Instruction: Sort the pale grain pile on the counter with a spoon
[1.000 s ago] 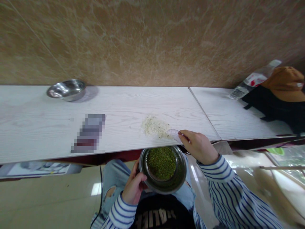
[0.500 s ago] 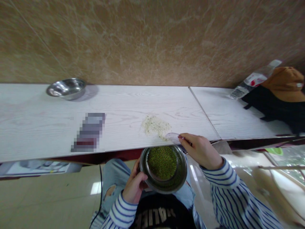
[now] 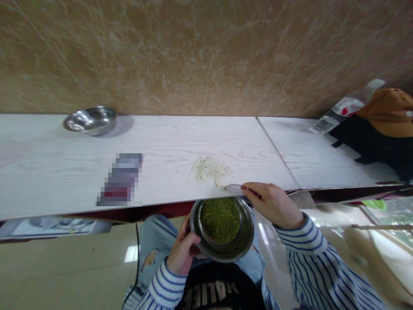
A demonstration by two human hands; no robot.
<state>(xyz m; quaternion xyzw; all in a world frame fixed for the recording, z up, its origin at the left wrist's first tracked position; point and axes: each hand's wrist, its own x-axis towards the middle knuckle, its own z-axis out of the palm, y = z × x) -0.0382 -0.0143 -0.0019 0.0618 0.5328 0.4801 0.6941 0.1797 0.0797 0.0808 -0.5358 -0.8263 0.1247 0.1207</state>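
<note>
My left hand [image 3: 183,252] grips the left rim of a stainless steel bowl [image 3: 248,230], thumb on the edge. Green mung beans [image 3: 220,219] fill much of that bowl, which sits over my lap just below the table's front edge. Between the fingertips of my right hand [image 3: 272,202] is a clear plastic spoon [image 3: 232,187], seen nearly edge-on. Its tip touches the near right side of a thin spread of pale, rice-like grains [image 3: 211,170] with a few green specks. The spoon is close above the bowl's far rim.
On the white wood-grain table [image 3: 167,142] an upturned-rim steel bowl [image 3: 92,121] stands back left, by the wall. A blurred-out flat object [image 3: 120,178] lies nearer. At right are a plastic bottle [image 3: 343,110], a brown cap [image 3: 387,107] and dark cloth [image 3: 368,142].
The spoon has tilted from showing its broad face to nearly edge-on and dipped slightly toward the table edge. My left hand and the bowl have hardly moved.
</note>
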